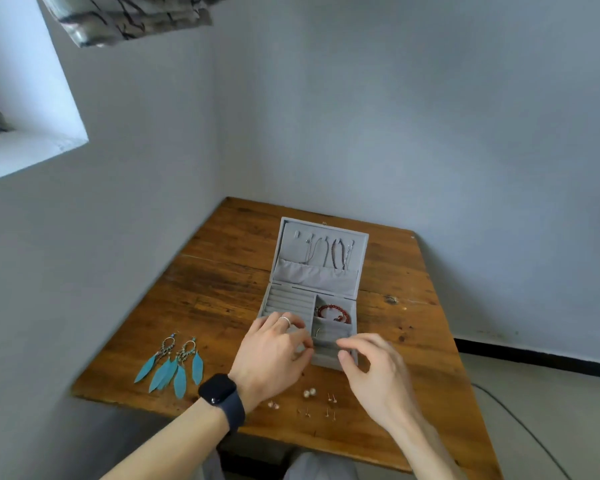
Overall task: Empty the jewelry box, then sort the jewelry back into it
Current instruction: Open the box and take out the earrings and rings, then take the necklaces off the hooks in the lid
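Note:
The grey jewelry box (273,293) stands open on the wooden table (205,299), its lid upright. Several necklaces (336,252) hang inside the lid. A red bead bracelet (333,311) lies in the back right compartment, and a small metal piece (317,331) in the one in front of it. My left hand (274,351), wearing a ring and a watch, hovers over the box's front left with curled fingers; whether they pinch anything is hidden. My right hand (371,368) hovers over the front right corner, thumb and forefinger apart, nothing visible between them.
A pair of turquoise feather earrings (174,367) lies left of the box. Pearl studs (309,393) and several tiny stud earrings (329,398) lie near the table's front edge. Walls close off the table's left and back. A cable (520,420) runs on the floor at the right.

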### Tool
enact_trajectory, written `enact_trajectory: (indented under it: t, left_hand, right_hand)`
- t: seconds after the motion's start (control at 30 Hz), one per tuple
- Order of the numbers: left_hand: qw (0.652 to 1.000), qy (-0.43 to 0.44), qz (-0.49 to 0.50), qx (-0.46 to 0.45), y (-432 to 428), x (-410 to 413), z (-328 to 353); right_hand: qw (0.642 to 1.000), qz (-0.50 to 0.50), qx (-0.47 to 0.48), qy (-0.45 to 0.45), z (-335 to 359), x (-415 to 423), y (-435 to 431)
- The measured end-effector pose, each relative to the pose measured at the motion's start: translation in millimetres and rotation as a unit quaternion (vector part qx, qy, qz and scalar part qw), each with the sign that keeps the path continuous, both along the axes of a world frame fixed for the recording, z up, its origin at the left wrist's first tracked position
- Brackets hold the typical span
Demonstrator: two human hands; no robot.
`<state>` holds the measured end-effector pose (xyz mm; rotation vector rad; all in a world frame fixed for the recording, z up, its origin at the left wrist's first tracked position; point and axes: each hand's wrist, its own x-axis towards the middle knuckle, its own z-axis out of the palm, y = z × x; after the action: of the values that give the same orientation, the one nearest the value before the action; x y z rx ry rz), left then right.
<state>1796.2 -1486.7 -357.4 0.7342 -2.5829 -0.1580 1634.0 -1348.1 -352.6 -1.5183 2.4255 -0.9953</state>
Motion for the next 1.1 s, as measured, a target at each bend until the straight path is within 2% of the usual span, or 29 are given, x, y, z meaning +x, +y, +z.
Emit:
enact_trajectory:
  t: [0.23,0.33,0.43,0.57,0.67,0.97,1.1]
  left_hand:
    - [0.995,0.019,0.089,0.035,-97,-41,36]
    - [0.989,0.058,0.117,0.065,-130,-59,44]
    - [0.975,0.098,0.121,0.159,-160,-75,48]
    - [0.936,0.103,0.093,0.324,-190,-89,49]
    - [0.917,0.104,0.065,0.379,-203,-91,42]
    - [0.916,0.133,0.061,0.374,-205,-87,22]
    - [0.921,0.131,0.06,0.361,-203,-85,23]
  right_hand:
    - [0.999,0.018,-0.019,0.047,42,-36,-101]
    - [0.999,0.002,-0.015,0.042,47,-50,-141]
    - [0.997,-0.035,-0.011,0.073,45,-61,-173]
    - [0.993,-0.057,-0.014,0.107,36,-66,-203]
    - [0.99,-0.072,-0.036,0.113,30,-61,-216]
    - [0.981,-0.155,0.009,0.112,34,-50,-238]
    - [0.987,-0.143,-0.038,0.057,44,-51,-236]
